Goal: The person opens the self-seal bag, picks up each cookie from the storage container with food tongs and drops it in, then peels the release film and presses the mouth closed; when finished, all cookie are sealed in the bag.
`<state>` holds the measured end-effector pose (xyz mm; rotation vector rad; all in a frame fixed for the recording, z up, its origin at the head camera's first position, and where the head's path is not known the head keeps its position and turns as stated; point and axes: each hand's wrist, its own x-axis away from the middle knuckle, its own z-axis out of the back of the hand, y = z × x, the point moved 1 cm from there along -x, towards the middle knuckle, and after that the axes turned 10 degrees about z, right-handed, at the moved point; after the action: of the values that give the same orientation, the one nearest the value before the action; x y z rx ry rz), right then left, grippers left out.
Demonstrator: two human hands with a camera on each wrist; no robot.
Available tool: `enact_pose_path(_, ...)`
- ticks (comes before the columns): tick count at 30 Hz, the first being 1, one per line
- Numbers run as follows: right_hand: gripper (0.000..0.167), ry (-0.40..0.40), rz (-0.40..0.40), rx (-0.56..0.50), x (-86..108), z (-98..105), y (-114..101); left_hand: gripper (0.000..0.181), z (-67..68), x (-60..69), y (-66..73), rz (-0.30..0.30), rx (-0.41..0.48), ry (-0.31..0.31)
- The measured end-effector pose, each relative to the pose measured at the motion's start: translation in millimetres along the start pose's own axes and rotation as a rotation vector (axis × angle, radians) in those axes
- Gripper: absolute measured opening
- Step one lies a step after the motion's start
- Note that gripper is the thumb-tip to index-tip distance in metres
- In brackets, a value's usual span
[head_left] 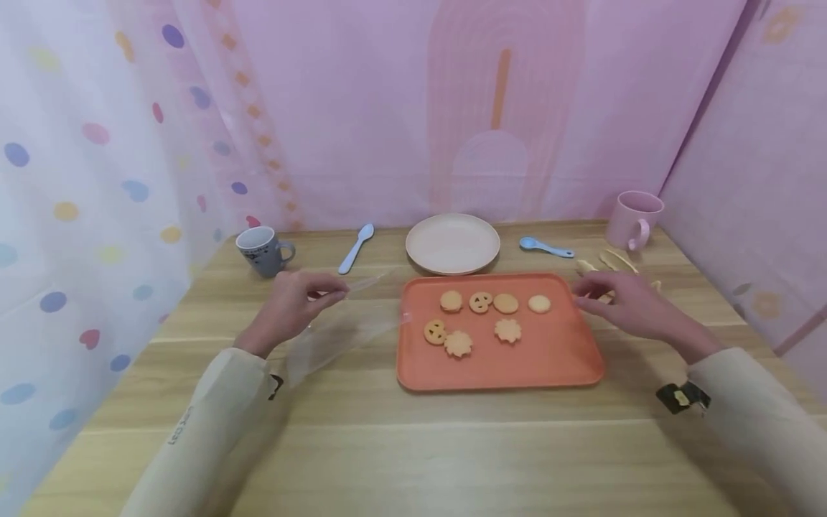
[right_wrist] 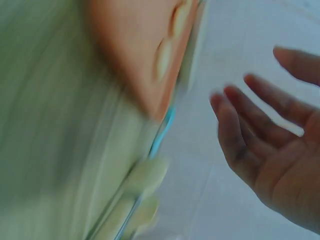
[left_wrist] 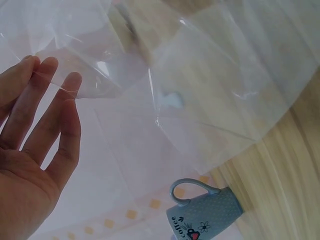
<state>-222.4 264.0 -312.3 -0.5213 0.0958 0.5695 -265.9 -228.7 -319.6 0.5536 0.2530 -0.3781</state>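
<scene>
Cookies (head_left: 459, 344) lie on the tray (head_left: 549, 359), which rests on the desk (head_left: 452, 459) with a bag (head_left: 345, 334) at its left. Along the back, from left to right, are a mug (head_left: 260, 253), a spoon (head_left: 355, 251), the plate (head_left: 453, 244), another spoon (head_left: 546, 248) and another mug (head_left: 627, 221).

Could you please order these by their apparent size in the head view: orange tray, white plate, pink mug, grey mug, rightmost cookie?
1. Orange tray
2. White plate
3. Pink mug and grey mug: too similar to rank
4. Rightmost cookie
</scene>
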Motion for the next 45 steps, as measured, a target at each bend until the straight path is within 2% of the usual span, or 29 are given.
enact_pose_path(3,0.032,0.079,-0.076,0.086,10.0,8.2,24.3,0.011,1.2,1.8,-2.6,-0.006,-0.005,0.004)
enact_pose_path(5,0.040,0.097,-0.114,0.177,15.4,12.3,39.8,0.011,1.8,3.1,-4.6,-0.013,-0.006,0.001)
enact_pose_path(7,0.051,0.080,-0.171,0.255,20.3,14.8,51.4,0.011,2.4,4.8,-6.7,-0.011,-0.003,-0.008)
enact_pose_path(10,0.066,0.015,-0.260,0.362,26.6,15.5,63.3,0.012,3.7,7.0,-9.1,-0.004,-0.003,-0.026)
enact_pose_path(14,0.071,-0.033,-0.352,0.355,30.6,16.2,76.5,0.012,4.8,5.5,-8.6,-0.022,-0.002,-0.029)
enact_pose_path(19,0.057,-0.063,-0.414,0.258,30.1,16.8,86.7,0.011,8.2,5.5,-10.3,-0.054,-0.015,-0.019)
enact_pose_path(23,0.055,-0.091,-0.445,0.243,28.9,20.3,86.8,0.012,13.6,5.0,-11.8,-0.064,-0.038,-0.030)
enact_pose_path(30,0.055,-0.086,-0.466,0.226,28.5,17.5,87.3,0.012,17.7,10.2,-16.3,-0.049,-0.050,-0.060)
enact_pose_path(35,0.056,-0.034,-0.457,0.191,34.0,15.2,92.3,0.012,9.3,13.0,-21.4,-0.043,-0.073,-0.100)
enact_pose_path(39,0.057,0.044,-0.439,0.150,37.5,16.0,95.7,0.013,6.5,13.2,-23.1,-0.074,-0.079,-0.089)
enact_pose_path(41,0.056,0.088,-0.400,0.136,37.5,17.8,95.4,0.013,7.2,12.2,-22.4,-0.087,-0.078,-0.074)
enact_pose_path(45,0.047,0.145,-0.271,0.101,33.8,20.5,86.1,0.012,8.9,10.4,-21.4,-0.088,-0.081,-0.075)
